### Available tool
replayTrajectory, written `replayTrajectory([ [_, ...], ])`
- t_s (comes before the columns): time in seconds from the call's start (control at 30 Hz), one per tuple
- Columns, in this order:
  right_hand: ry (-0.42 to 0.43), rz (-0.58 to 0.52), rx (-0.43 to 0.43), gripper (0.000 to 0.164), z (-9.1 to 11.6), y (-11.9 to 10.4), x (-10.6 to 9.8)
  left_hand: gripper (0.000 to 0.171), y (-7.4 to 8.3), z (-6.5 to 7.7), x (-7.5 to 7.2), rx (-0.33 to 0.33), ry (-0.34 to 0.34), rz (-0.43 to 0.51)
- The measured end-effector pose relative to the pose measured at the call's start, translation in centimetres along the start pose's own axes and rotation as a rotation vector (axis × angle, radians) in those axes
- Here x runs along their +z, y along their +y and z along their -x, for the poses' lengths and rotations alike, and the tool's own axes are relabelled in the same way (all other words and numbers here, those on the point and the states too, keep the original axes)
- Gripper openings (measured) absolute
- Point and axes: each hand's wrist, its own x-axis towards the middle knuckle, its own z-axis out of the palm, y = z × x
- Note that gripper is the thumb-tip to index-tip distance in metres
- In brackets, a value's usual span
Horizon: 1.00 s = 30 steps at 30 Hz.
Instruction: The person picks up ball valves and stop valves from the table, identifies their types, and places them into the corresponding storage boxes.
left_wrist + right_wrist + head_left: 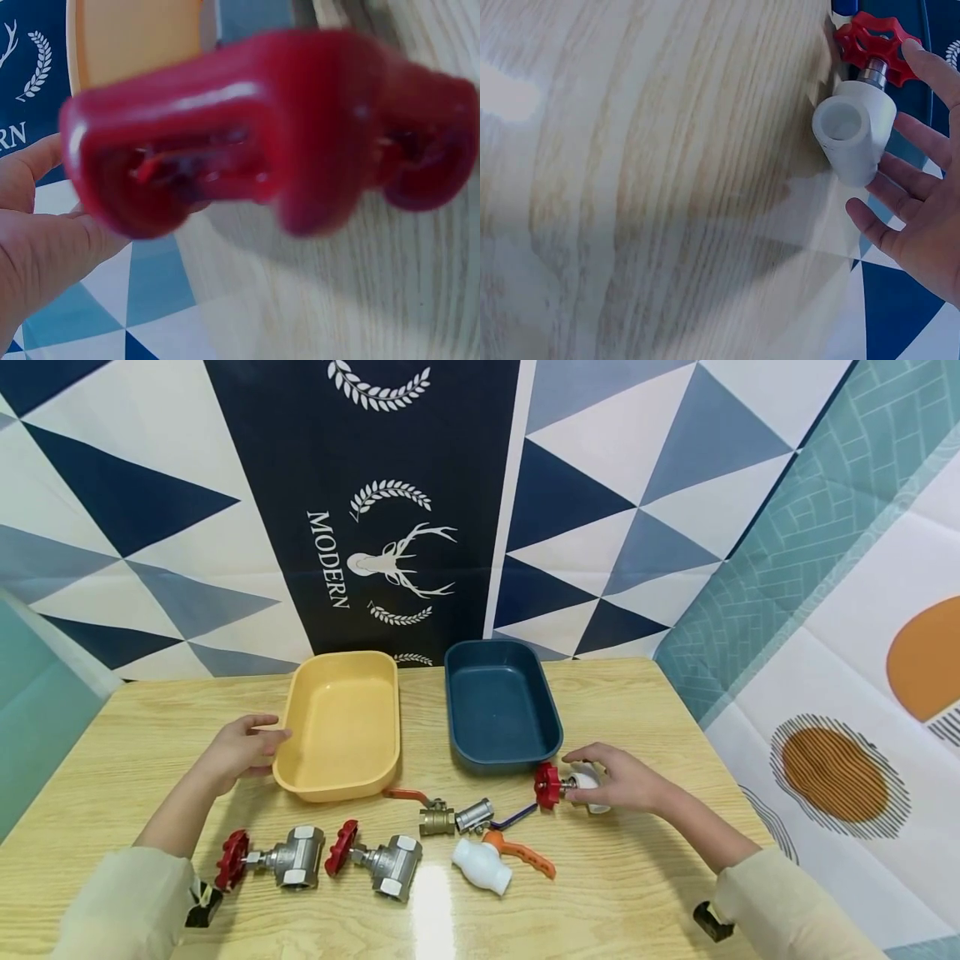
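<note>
Probably reaching for white handwheel valve with spread right hand and loose left hand by yellow tray; next, grip it.

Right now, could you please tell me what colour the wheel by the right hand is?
The wheel is red, clearest in the right wrist view.

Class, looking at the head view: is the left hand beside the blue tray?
No, the left hand is at the yellow tray.

White valve, red hndwheel, lying on table, R hand fingers around it; ylw tray, upright, L hand at rim.
</note>
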Motion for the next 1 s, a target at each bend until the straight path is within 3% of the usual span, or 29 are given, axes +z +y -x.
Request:
replayTrajectory([
  [0.53, -0.002, -0.019, 0.009, 0.056, -0.2, 0.3, 0.8, 0.072, -0.4, 0.0, 0.4, 0.021, -0.032, 0.033],
  [1.0, 0.004, -0.026, -0.055, 0.050, -0.4, 0.9, 1.9, 0.069, -0.8, -0.4, 0.3, 0.017, -0.026, 0.062],
])
